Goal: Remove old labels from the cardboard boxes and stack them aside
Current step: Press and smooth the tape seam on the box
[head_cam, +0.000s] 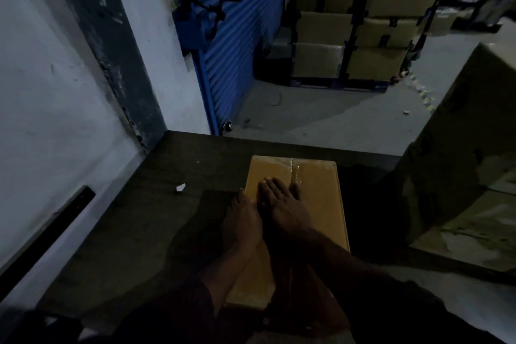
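Cardboard box (315, 198) flat on bench (134, 218), directly under both hands, long axis running away from person. Left hand (243, 220) at left edge, right hand (282, 204) mid-top; fingers flat, pressing, gripping nothing.

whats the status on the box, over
Left hand and right hand both flat on cardboard box, no grip closed. Box lies on dark table. Paper scrap lies left, apart from box.

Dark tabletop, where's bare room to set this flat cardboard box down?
Free: the dark tabletop left of the flat tan cardboard box, between it and the white wall, apart from one small white paper scrap. Crowded: the right side, where large stacked cardboard boxes stand close. Both hands, left hand and right hand, lie on the box.
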The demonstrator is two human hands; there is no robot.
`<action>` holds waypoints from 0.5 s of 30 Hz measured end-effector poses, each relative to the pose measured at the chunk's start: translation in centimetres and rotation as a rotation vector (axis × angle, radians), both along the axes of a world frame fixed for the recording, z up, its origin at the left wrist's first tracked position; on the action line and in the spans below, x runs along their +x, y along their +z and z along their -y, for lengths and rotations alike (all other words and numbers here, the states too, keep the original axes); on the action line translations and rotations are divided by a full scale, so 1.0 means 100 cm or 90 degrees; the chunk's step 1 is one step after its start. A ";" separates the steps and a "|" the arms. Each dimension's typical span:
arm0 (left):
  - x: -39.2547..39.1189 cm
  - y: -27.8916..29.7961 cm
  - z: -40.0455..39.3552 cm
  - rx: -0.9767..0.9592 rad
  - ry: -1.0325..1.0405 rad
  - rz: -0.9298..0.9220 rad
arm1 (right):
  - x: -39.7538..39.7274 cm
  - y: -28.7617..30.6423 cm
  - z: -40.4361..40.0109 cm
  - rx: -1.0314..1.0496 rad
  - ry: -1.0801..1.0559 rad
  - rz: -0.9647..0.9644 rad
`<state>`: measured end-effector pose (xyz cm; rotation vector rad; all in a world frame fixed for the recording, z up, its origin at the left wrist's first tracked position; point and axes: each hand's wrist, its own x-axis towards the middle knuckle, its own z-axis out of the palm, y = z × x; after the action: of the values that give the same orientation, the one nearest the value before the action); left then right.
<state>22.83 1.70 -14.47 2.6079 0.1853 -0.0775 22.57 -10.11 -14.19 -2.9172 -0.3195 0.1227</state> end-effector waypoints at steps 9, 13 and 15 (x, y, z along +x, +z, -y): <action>-0.004 0.002 0.004 0.003 -0.008 -0.002 | 0.005 -0.003 -0.003 0.004 -0.069 -0.008; -0.003 0.000 0.005 0.026 -0.004 0.001 | -0.011 -0.005 -0.005 -0.019 -0.039 -0.006; -0.001 -0.002 0.006 0.032 -0.006 0.001 | -0.019 -0.010 -0.001 -0.021 -0.035 -0.004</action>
<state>22.69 1.06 -14.63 2.6586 0.1762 -0.0751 20.64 -10.00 -15.24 -2.9551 -0.2388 0.1307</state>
